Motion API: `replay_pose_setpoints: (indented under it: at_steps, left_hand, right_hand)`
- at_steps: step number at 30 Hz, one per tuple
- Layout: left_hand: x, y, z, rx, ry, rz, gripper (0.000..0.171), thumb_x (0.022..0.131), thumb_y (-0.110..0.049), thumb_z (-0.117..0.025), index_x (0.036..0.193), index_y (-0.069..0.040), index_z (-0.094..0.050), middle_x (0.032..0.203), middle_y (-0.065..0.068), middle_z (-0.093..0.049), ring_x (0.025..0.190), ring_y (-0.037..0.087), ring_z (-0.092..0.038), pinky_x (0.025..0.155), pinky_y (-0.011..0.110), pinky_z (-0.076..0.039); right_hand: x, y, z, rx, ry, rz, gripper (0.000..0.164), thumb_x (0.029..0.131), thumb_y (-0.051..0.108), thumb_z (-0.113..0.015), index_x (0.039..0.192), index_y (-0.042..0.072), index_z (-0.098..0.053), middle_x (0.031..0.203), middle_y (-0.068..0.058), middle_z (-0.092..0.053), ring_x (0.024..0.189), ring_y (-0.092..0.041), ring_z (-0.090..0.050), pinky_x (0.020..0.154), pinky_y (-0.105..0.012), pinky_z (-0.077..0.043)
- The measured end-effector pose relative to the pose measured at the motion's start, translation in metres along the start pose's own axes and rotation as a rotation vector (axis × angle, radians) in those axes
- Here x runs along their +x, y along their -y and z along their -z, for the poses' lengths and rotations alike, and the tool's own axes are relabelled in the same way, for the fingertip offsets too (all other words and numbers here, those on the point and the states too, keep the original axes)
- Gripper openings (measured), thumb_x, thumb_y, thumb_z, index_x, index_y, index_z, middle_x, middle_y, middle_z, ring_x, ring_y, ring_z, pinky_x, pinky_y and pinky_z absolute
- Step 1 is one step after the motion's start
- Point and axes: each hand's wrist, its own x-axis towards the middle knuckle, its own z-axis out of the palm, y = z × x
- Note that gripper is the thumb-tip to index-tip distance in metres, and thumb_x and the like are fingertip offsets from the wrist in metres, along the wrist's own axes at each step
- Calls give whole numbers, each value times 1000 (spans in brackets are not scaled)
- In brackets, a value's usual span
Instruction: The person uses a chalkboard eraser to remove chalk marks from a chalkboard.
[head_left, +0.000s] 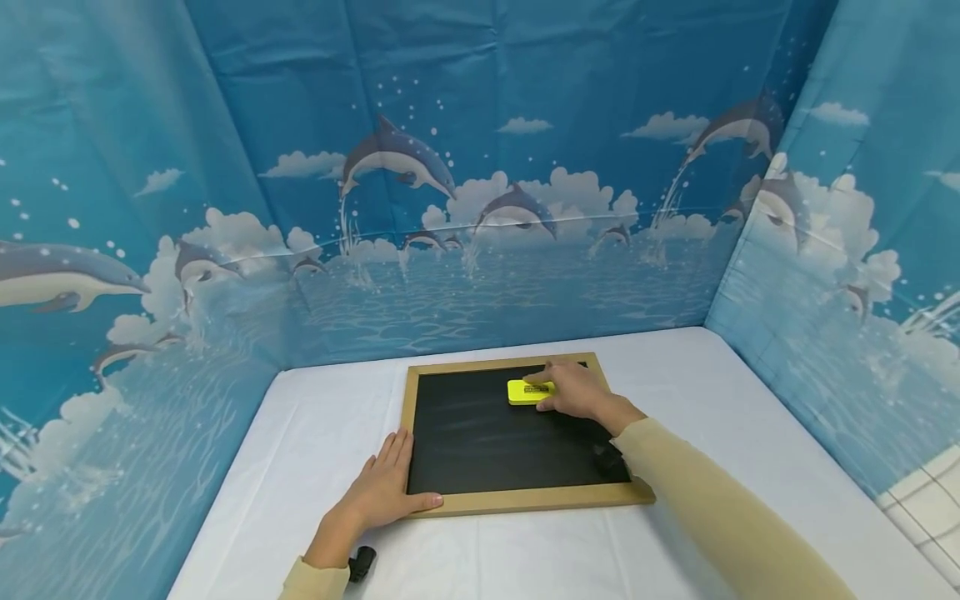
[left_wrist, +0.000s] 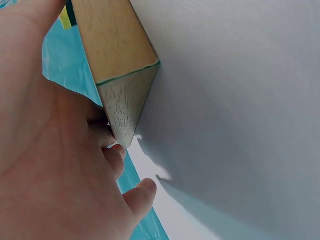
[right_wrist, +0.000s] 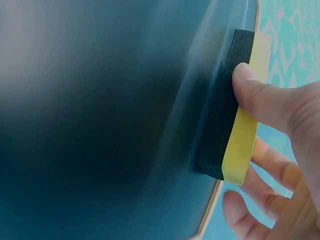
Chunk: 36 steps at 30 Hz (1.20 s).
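Observation:
A wood-framed blackboard point(head_left: 480, 442) lies flat on the white table. My right hand point(head_left: 576, 390) grips a yellow eraser point(head_left: 521, 392) on the upper right part of its dark surface. In the right wrist view the thumb presses the side of the eraser point(right_wrist: 242, 145), whose black felt pad point(right_wrist: 222, 115) faces the board; faint pale streaks show beside it. My left hand point(head_left: 381, 483) rests on the board's lower left corner, fingers along the left side and thumb on the bottom edge. The left wrist view shows the frame's wooden corner point(left_wrist: 122, 95) beside the palm.
The white-covered table point(head_left: 330, 417) extends around the board. Blue curtains point(head_left: 480, 283) printed with dolphins and clouds stand along the back and both sides. Black wrist camera parts point(head_left: 362, 564) show by the left wrist. White tiles point(head_left: 926, 508) appear at the lower right.

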Motion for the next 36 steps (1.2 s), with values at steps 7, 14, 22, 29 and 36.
replay_pose_setpoints:
  at_steps: [7, 14, 22, 29, 36]
  left_hand:
    - [2, 2, -1, -4, -2, -6, 125, 78, -81, -63, 161, -1, -14, 168, 16, -8, 153, 35, -6, 114, 64, -20]
    - [-1, 3, -2, -6, -4, 6, 127, 76, -82, -63, 160, -1, -14, 167, 16, -8, 153, 35, -7, 114, 64, -21]
    - [-2, 1, -1, -20, -10, 0, 126, 76, -81, -64, 160, 0, -15, 167, 17, -9, 153, 35, -8, 114, 64, -22]
    - [-3, -1, -2, -37, -13, 15, 128, 75, -80, -66, 160, 0, -15, 167, 17, -9, 153, 36, -8, 114, 64, -21]
    - [-2, -2, -2, -31, -11, 9, 127, 76, -80, -65, 160, 0, -14, 167, 16, -8, 153, 35, -7, 114, 64, -21]
  right_hand:
    - [-19, -29, 13, -53, 0, -86, 62, 80, 38, -86, 138, 33, -64, 116, -5, -58, 94, -22, -53, 71, -44, -48]
    - [-28, -41, 12, -24, -8, -73, 61, 80, 35, -86, 137, 30, -65, 116, -8, -57, 93, -23, -54, 72, -45, -49]
    - [-30, -41, 8, -1, -19, -94, 60, 81, 33, -87, 137, 29, -65, 115, -7, -56, 92, -23, -52, 74, -46, -48]
    - [-29, -41, 6, 1, -40, -92, 62, 81, 31, -87, 138, 26, -65, 122, -9, -57, 101, -26, -54, 82, -51, -50]
    - [-29, -41, 7, 4, -41, -88, 62, 79, 29, -88, 137, 25, -66, 118, -8, -57, 95, -24, -53, 78, -47, -50]
